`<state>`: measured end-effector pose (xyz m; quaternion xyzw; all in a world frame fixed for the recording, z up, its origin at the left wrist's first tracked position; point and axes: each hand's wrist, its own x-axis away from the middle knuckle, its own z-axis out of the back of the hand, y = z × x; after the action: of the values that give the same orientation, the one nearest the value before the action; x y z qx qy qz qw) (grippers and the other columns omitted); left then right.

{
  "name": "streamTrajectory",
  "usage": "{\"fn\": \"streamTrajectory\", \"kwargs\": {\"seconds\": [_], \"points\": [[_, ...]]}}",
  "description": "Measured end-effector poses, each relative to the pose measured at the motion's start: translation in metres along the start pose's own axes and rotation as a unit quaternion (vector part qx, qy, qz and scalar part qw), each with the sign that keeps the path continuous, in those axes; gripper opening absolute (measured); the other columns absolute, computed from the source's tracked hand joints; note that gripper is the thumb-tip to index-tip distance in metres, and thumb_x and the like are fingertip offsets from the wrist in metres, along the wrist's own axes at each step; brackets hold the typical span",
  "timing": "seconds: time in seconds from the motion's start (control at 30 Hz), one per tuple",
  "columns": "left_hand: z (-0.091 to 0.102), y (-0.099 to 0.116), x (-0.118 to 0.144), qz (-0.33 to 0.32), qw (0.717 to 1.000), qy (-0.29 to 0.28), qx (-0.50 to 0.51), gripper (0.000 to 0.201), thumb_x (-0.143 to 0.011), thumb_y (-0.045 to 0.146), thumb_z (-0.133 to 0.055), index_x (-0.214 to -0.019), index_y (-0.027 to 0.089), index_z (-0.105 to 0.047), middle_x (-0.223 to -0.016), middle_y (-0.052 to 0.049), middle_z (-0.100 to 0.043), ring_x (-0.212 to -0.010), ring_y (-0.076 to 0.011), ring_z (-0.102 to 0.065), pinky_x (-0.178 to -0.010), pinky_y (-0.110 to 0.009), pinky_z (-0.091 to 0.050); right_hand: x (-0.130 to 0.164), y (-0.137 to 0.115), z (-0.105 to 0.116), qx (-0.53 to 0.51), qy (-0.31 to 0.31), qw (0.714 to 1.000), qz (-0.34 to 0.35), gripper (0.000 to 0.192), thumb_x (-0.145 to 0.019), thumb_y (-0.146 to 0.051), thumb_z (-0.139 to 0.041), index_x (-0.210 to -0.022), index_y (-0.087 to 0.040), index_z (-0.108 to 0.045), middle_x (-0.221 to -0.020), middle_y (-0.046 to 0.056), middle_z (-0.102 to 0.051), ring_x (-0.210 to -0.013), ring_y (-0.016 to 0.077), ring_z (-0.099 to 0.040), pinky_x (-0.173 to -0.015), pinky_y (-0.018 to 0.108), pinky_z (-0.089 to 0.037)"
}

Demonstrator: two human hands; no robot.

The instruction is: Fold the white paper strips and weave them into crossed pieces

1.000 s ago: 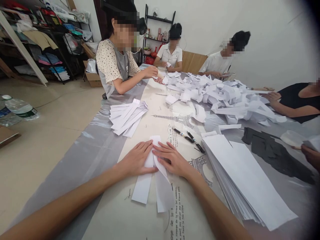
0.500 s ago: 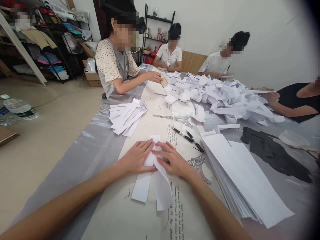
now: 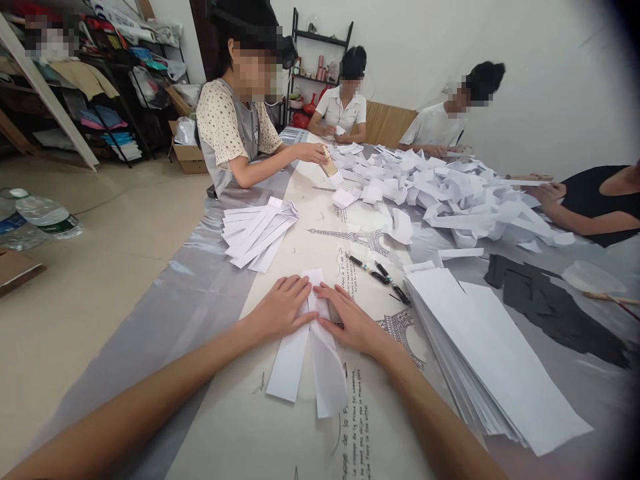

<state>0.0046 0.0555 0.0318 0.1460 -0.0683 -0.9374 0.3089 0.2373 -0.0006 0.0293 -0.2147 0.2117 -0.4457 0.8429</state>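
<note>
Head view: my left hand (image 3: 280,312) and right hand (image 3: 353,321) lie flat, fingers spread, pressing a white paper strip (image 3: 307,353) on the table (image 3: 200,300) just in front of me. I'd keep the fingertips on the fold line and press evenly. Right of it sits a paper stack (image 3: 490,360); beyond, pens (image 3: 377,273), folded strips (image 3: 257,230), a paper heap (image 3: 440,193)

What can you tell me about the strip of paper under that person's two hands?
The strip is plain white paper, long and narrow, folded lengthwise so two flaps run side by side toward the viewer; the right flap bows up a little. It lies flat on the printed table cover, pointing away from the person. The left hand and right hand press down on its far half, fingers meeting at the middle crease. Its near ends are free.
</note>
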Motion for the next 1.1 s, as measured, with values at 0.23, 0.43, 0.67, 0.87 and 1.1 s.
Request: {"fn": "streamTrajectory", "kwargs": {"seconds": [0.23, 0.43, 0.67, 0.87, 1.1], "points": [[-0.004, -0.003, -0.001, 0.001, 1.0, 0.023, -0.017, 0.056, -0.105, 0.061, -0.037, -0.136, 0.018, -0.055, -0.141, -0.014, -0.059, -0.138, -0.0347, -0.046, -0.11, -0.05, -0.038, 0.012, -0.012, -0.003, 0.062, 0.036, 0.997, 0.017, 0.043, -0.102, -0.027, -0.055, -0.145, -0.026, -0.049, -0.153, 0.011, -0.053, -0.146, 0.0282, -0.045, -0.118, 0.053, -0.044], [0.002, -0.01, -0.002, 0.01, 0.999, -0.002, -0.048, 0.063, -0.104, 0.064, -0.037, -0.138, 0.014, -0.054, -0.146, -0.017, -0.056, -0.138, -0.0353, -0.046, -0.112, -0.049, -0.036, 0.034, -0.024, -0.005, 0.081, 0.011, 0.996, 0.046, 0.048, -0.106, -0.021, -0.045, -0.154, -0.024, -0.045, -0.156, 0.009, -0.052, -0.149, 0.0271, -0.042, -0.121, 0.055, -0.04], [0.001, -0.011, -0.002, 0.006, 0.999, -0.009, -0.036, 0.062, -0.104, 0.063, -0.038, -0.139, 0.015, -0.052, -0.146, -0.017, -0.055, -0.138, -0.0349, -0.046, -0.113, -0.049, -0.034, 0.063, -0.047, 0.011, 0.035, -0.077, 0.994, 0.074, 0.072, -0.095, -0.005, -0.041, -0.161, -0.03, -0.032, -0.158, 0.003, -0.049, -0.15, 0.0233, -0.04, -0.126, 0.053, -0.034], [0.001, -0.012, -0.001, 0.004, 0.999, -0.009, -0.034, 0.061, -0.104, 0.064, -0.034, -0.14, 0.016, -0.051, -0.147, -0.016, -0.054, -0.14, -0.0343, -0.045, -0.113, -0.049, -0.034, 0.081, -0.079, -0.008, 0.045, 0.007, 0.999, 0.012, 0.092, -0.093, -0.038, -0.065, -0.167, -0.027, -0.013, -0.16, 0.01, -0.045, -0.147, 0.0358, -0.043, -0.123, 0.061, -0.036], [-0.002, -0.014, -0.001, 0.003, 0.999, -0.009, -0.043, 0.059, -0.104, 0.064, -0.036, -0.14, 0.018, -0.049, -0.148, -0.015, -0.054, -0.14, -0.0341, -0.045, -0.113, -0.048, -0.034, 0.084, -0.094, -0.075, 0.065, 0.229, 0.963, -0.124, 0.075, -0.096, -0.01, -0.045, -0.164, -0.033, -0.022, -0.142, 0.011, -0.064, -0.124, 0.0341, -0.066, -0.097, 0.059, -0.061]]}}
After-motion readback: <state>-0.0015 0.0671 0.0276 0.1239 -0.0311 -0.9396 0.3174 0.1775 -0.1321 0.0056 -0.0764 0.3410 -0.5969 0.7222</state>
